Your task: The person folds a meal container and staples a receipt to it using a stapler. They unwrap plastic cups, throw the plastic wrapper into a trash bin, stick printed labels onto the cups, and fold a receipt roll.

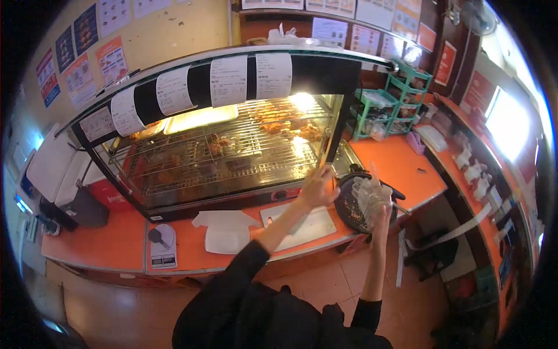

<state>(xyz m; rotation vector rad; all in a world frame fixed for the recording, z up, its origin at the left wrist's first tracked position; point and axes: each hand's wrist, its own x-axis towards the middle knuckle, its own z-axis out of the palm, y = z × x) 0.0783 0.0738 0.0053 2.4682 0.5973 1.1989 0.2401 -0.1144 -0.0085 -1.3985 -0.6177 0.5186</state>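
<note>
My left hand (318,187) is raised in front of the right end of the glass food warmer (232,157), its fingers blurred; whether they hold anything is unclear. My right hand (381,206) is over the dark round pan (347,203), with crumpled clear plastic (368,195) in and around its fingers. The pan holds small brownish bits. Beneath my left forearm lies a white board (311,225) on the orange counter (192,235). An open white box (226,234) sits to the left of the board. Pieces of browned food (273,116) rest on the warmer's racks.
A kitchen scale (163,247) with a dark utensil stands at the counter's left. Paper slips (229,81) hang on the warmer's top. Green tiered baskets (401,96) stand behind the pan. A side counter (488,148) with small bags runs along the right. A grey bin (81,203) is far left.
</note>
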